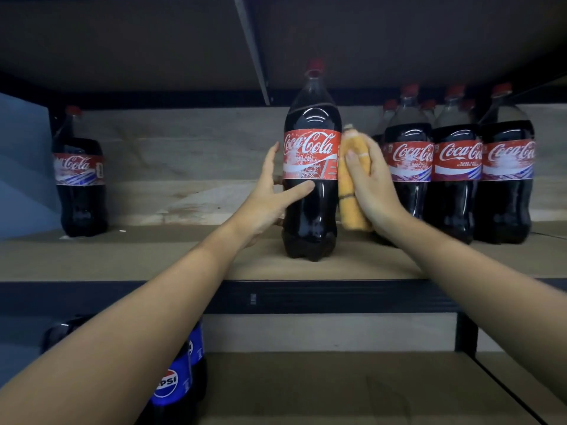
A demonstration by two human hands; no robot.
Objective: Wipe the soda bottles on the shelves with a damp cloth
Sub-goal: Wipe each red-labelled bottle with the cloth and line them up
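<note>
A large Coca-Cola bottle (311, 185) with a red cap stands upright near the front of the upper shelf (306, 268). My left hand (270, 194) holds its left side, thumb across the dark front below the label and fingers reaching behind. My right hand (372, 185) grips a yellow-orange cloth (349, 179) and presses it against the bottle's right side, from label height down toward the base.
Several more Coca-Cola bottles (454, 179) stand packed together at the right. A single Coca-Cola bottle (81, 179) stands at the far left. Pepsi bottles (175, 378) sit on the lower shelf under my left forearm. Another shelf board hangs close overhead.
</note>
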